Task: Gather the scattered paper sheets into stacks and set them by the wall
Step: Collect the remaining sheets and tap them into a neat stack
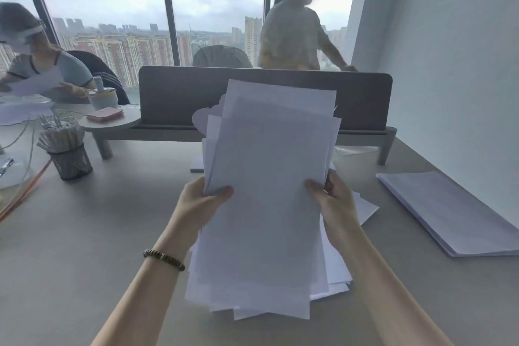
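Loose uneven bundle of white paper sheets [261, 191], edges fanned and misaligned, upright above grey surface [112, 233]; left hand [196, 205] and right hand [337, 205] fingers clamp its side edges, thumbs in front.

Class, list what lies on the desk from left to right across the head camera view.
Mesh pen holder → left hand → bundle of sheets held up → right hand → finished paper stack by the wall.

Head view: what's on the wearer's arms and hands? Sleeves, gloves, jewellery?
Both forearms are bare, no sleeves in frame, no gloves. The left hand has a dark beaded bracelet with a small gold-coloured bead at the wrist. The right hand and wrist wear nothing visible.
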`<state>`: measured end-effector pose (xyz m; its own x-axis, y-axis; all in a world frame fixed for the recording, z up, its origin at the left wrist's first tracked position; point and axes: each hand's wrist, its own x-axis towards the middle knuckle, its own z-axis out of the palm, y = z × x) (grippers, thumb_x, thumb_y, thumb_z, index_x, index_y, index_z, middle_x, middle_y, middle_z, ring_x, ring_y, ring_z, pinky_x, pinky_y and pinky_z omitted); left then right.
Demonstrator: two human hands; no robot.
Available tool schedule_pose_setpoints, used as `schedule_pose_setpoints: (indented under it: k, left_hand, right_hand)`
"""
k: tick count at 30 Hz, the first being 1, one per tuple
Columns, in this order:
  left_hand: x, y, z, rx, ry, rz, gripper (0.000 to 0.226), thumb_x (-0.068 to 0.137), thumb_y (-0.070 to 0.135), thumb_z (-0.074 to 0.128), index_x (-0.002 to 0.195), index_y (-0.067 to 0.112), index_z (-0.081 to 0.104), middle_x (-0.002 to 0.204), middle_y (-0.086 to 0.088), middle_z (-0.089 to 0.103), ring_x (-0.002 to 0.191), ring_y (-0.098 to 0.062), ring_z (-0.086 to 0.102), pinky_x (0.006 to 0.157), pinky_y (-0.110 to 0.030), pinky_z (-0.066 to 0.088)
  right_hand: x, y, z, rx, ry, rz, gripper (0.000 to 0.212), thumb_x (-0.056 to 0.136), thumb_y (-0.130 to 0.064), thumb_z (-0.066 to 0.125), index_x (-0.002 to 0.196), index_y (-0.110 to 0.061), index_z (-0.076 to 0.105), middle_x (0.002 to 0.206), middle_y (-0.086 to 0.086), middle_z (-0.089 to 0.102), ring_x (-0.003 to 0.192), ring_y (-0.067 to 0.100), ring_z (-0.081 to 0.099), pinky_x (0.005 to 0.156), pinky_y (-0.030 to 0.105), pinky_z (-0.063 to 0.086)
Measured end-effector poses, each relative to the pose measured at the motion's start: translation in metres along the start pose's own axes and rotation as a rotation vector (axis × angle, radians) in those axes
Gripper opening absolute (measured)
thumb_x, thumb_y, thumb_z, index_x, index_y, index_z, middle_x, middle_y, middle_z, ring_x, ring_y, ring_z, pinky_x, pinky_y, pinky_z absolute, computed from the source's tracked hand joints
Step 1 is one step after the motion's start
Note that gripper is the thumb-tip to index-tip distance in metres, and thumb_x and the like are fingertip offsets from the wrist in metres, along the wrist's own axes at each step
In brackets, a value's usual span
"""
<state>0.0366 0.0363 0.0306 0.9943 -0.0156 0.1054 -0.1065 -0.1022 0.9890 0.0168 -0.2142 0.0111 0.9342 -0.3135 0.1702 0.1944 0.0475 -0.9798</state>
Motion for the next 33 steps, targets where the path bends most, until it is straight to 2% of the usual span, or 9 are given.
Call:
schedule_pose_setpoints:
  k: [5,10,15,17,20,23,26,31,33]
  left_hand:
    - [-0.003,0.026,-0.002,0.017,0.082,0.117,0.014,0.088,0.008,0.072,0.089,0.022,0.07,0.084,-0.002,0.073,0.076,-0.022,0.067,0.072,-0.033,0.053]
    - [-0.007,0.041,0.003,-0.036,0.112,0.22,0.022,0.089,0.004,0.069,0.088,0.026,0.068,0.084,0.005,0.072,0.078,-0.017,0.066,0.075,-0.033,0.052]
    - [-0.008,0.044,0.004,-0.192,0.02,0.23,0.018,0.086,0.016,0.071,0.105,0.015,0.073,0.104,-0.017,0.076,0.101,-0.039,0.071,0.088,-0.053,0.056]
    - [-0.009,0.042,0.006,-0.272,-0.018,0.217,0.018,0.09,0.012,0.07,0.108,0.012,0.073,0.103,-0.014,0.077,0.101,-0.037,0.072,0.086,-0.048,0.059]
    - [-0.009,0.044,0.008,-0.401,-0.103,0.151,0.02,0.097,0.009,0.059,0.114,0.012,0.07,0.104,-0.007,0.078,0.097,-0.025,0.075,0.075,-0.031,0.061]
    - [-0.004,0.039,0.006,-0.51,-0.224,0.017,0.029,0.098,0.017,0.056,0.125,0.015,0.065,0.117,-0.008,0.075,0.103,-0.025,0.074,0.079,-0.034,0.062]
    - [0.001,0.028,0.006,-0.514,-0.29,-0.075,0.04,0.093,0.022,0.06,0.132,0.013,0.061,0.124,-0.012,0.072,0.109,-0.029,0.071,0.085,-0.038,0.061]
    - [0.005,0.019,0.004,-0.543,-0.27,-0.093,0.031,0.087,0.015,0.063,0.115,0.003,0.07,0.114,-0.019,0.074,0.09,-0.026,0.076,0.073,-0.034,0.062]
    - [0.008,0.016,0.002,-0.537,-0.234,-0.068,0.027,0.083,0.011,0.067,0.108,0.003,0.073,0.111,-0.019,0.075,0.087,-0.026,0.076,0.073,-0.032,0.062]
  right_hand:
    - [0.0,-0.025,0.003,0.034,-0.014,-0.084,0.017,0.092,0.001,0.058,0.103,-0.008,0.068,0.098,0.007,0.076,0.089,0.021,0.069,0.084,0.045,0.056]
    - [-0.001,-0.05,0.007,0.02,0.018,-0.18,0.016,0.092,0.004,0.057,0.104,-0.002,0.065,0.093,0.008,0.072,0.084,0.019,0.067,0.078,0.039,0.055]
    - [0.001,-0.065,0.004,0.078,0.015,-0.257,0.017,0.089,-0.003,0.059,0.105,-0.006,0.066,0.097,0.009,0.071,0.088,0.022,0.065,0.079,0.04,0.052]
    - [0.002,-0.068,0.002,0.123,-0.012,-0.268,0.017,0.088,-0.003,0.061,0.105,-0.006,0.065,0.1,0.01,0.07,0.091,0.024,0.065,0.081,0.042,0.051]
    - [0.0,-0.076,-0.003,0.123,-0.097,-0.293,0.024,0.094,0.005,0.059,0.112,-0.008,0.067,0.104,0.005,0.074,0.096,0.022,0.069,0.084,0.039,0.056]
    - [-0.002,-0.079,-0.004,0.076,-0.166,-0.305,0.03,0.095,0.005,0.059,0.115,-0.016,0.068,0.106,0.001,0.077,0.098,0.02,0.072,0.087,0.039,0.058]
    - [0.0,-0.075,-0.003,0.049,-0.173,-0.303,0.031,0.094,0.001,0.062,0.118,-0.018,0.068,0.115,0.012,0.074,0.103,0.026,0.071,0.089,0.044,0.056]
    - [0.002,-0.069,-0.004,0.045,-0.176,-0.285,0.031,0.091,-0.006,0.064,0.12,-0.016,0.066,0.122,0.02,0.069,0.11,0.038,0.069,0.091,0.054,0.056]
    - [0.004,-0.065,-0.004,0.035,-0.176,-0.279,0.031,0.095,0.0,0.061,0.12,-0.016,0.066,0.119,0.017,0.072,0.106,0.033,0.071,0.089,0.05,0.057]
